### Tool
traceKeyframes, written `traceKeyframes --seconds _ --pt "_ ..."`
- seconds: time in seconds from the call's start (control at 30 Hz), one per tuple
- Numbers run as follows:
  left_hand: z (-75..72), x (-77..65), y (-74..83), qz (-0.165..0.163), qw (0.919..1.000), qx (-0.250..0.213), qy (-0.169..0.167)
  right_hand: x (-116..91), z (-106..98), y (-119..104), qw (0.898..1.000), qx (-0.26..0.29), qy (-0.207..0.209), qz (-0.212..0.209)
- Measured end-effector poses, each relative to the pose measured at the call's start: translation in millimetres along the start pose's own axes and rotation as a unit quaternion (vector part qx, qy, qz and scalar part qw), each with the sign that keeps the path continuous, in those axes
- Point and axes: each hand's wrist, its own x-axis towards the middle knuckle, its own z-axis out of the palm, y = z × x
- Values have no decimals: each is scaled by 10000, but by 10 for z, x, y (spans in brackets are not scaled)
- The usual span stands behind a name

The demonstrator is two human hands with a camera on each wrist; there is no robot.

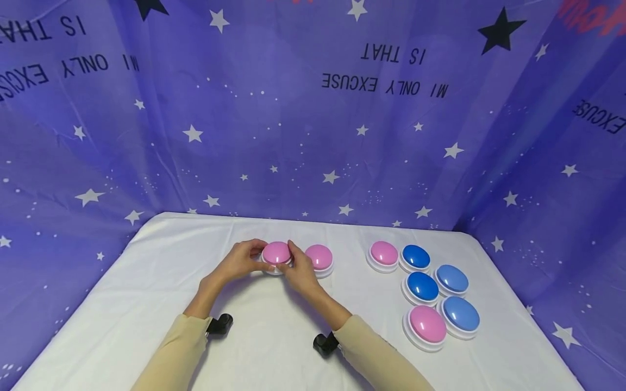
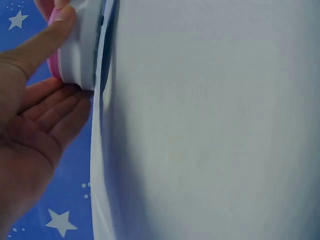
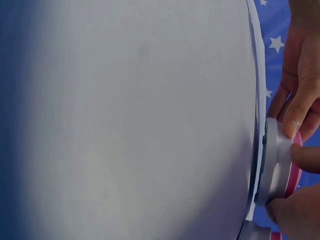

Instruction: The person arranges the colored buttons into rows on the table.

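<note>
Both hands hold a pink push button with a domed top and round white base, at the back left of the table. My left hand grips its left side, thumb at the front of the base and fingers behind. On the right side, my right hand pinches it between thumb and fingers. In the left wrist view, the left thumb lies across the white base. The right wrist view shows fingers of both hands around the pink-topped button. Just right of the right hand stands a second pink button.
Toward the table's right side sit two more pink buttons, two dark blue buttons and two light blue buttons. A white cloth covers the table. Purple star-printed curtains enclose its back and sides.
</note>
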Motion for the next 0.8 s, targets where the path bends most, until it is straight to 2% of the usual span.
traceKeyframes --seconds 0.33,0.8 --pt "68 32 -81 -56 9995 -299 -91 -27 68 6 9993 -42 294 234" --pt "100 35 -56 -156 9997 -175 -9 -49 65 -7 9992 -161 285 216"
